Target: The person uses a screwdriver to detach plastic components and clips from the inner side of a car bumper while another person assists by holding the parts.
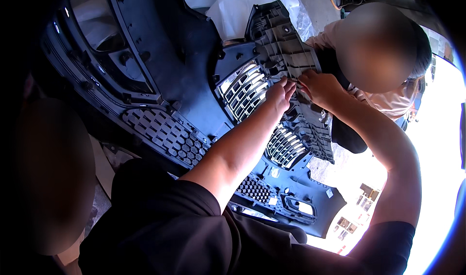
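Observation:
A dark car bumper point(191, 90) lies across the view with its inner side showing. Set in it is a slatted grille point(242, 91), and a ribbed dark plastic panel point(291, 51) runs along its far edge. My left hand point(280, 94) reaches over the grille to the panel, its fingertips drawn together. Beside it, my right hand point(318, 86) is closed in a pinch at the same panel, knuckles up. Whatever lies between the fingers of either hand is too small or hidden to name.
Another person in a pale top point(388, 102) crouches close at the panel's far side. A second person point(56, 178) is at the left. Translucent plastic sheeting point(233, 8) lies behind the bumper. Mesh inserts point(162, 132) fill its near edge. Bright light washes out the right side.

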A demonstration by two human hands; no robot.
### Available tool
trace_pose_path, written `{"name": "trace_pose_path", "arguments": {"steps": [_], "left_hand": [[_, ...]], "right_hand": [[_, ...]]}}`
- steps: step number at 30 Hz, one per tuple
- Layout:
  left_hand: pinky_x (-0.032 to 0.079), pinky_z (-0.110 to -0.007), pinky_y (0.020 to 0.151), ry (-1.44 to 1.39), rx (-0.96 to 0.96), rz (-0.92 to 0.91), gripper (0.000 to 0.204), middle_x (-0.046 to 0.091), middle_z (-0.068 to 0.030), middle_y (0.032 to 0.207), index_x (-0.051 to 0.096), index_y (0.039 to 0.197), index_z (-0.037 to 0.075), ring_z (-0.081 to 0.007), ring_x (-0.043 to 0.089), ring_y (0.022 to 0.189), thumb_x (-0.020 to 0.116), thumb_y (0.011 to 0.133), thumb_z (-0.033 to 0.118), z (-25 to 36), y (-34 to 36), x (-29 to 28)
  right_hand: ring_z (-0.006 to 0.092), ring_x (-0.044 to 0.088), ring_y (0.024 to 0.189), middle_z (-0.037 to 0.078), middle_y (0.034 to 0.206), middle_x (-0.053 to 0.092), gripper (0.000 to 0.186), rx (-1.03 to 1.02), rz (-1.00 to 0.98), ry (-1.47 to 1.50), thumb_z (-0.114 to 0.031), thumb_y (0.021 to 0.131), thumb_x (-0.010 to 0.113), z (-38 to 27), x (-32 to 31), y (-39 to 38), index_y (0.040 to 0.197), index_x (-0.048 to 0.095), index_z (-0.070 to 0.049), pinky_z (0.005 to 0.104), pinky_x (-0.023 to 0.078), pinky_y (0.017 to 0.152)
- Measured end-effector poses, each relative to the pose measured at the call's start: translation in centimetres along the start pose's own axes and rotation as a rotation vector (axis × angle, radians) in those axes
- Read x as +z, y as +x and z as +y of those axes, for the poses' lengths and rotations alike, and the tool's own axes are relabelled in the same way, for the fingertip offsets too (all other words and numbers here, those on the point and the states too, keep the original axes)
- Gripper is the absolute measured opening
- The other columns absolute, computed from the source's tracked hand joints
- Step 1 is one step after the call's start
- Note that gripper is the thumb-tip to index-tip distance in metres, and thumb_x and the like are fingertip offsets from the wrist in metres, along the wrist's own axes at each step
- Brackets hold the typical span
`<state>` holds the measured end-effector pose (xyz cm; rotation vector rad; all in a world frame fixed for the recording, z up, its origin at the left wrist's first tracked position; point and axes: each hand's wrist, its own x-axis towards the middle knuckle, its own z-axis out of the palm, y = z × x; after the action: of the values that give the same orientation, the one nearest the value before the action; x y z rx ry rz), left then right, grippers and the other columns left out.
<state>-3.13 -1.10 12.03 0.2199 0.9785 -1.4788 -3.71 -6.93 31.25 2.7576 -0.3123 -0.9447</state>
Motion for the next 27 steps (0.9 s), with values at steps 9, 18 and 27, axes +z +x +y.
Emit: {"name": "trace_pose_path", "arguments": {"steps": [9, 18, 27], "left_hand": [[0.054, -0.052, 0.087, 1.846, 1.801, 0.225, 0.047, 0.069, -0.0243, 0.109, 0.067, 0.117, -0.001, -0.043, 0.068, 0.099, 0.077, 0.087, 0.035, 16.2, -2.4, 7.6], [0.056, -0.039, 0.089, 2.682, 0.858, 0.019, 0.087, 0.076, -0.0197, 0.111, 0.079, 0.11, 0.008, -0.0307, 0.073, 0.106, 0.072, 0.069, 0.084, 21.9, 1.6, 9.1], [0.056, -0.039, 0.063, 2.587, 0.869, 0.082, 0.076, 0.067, -0.0032, 0.059, 0.069, 0.055, 0.011, -0.0249, 0.07, 0.06, 0.073, 0.065, 0.087, 22.0, 0.6, 8.3]], "right_hand": [[0.0294, 0.071, 0.093, 0.012, 0.102, 0.067, 0.016, -0.112, -0.02, -0.152, -0.012, 0.092, 0.062, 0.0, 2.0, -0.9, 0.108, 0.062, -0.008, 0.0417, 0.059, 0.075], [0.029, 0.071, 0.091, 0.012, 0.102, 0.068, 0.019, -0.131, -0.013, -0.198, -0.017, 0.094, 0.064, 0.1, 1.8, -1.4, 0.11, 0.064, -0.009, 0.0417, 0.059, 0.075], [0.0282, 0.074, 0.089, 0.012, 0.091, 0.076, 0.031, 0.647, -0.397, 0.767, -0.04, 0.1, 0.064, 1.4, -0.4, 2.4, 0.109, 0.072, -0.011, 0.0423, 0.057, 0.08]]}}
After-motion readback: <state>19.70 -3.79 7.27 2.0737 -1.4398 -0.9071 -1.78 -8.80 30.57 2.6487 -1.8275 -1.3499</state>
